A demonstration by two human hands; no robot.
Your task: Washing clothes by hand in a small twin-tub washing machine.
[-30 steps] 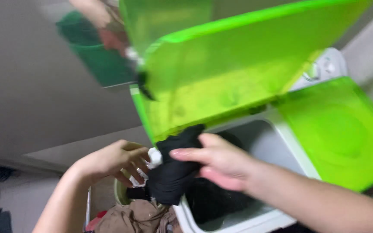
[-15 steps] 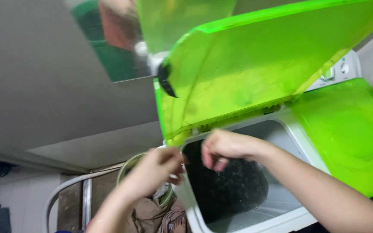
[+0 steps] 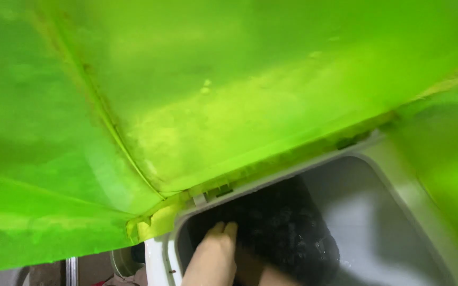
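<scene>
Head view: flat-fingered hand [image 3: 213,254] presses dark wet clothes [image 3: 287,233] inside white tub [image 3: 393,212].

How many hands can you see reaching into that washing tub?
1 for sure: a hand at the tub's left inner wall, fingers on the dark wet laundry. A patch of skin beside it at the bottom edge may belong to a second hand, mostly out of view.

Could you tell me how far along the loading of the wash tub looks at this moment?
Done: the green lid is raised and dark laundry lies inside the tub. In hand: one hand, which side I cannot tell, reaches in and touches the wet dark cloth. Left: the lid is not yet closed.
</scene>
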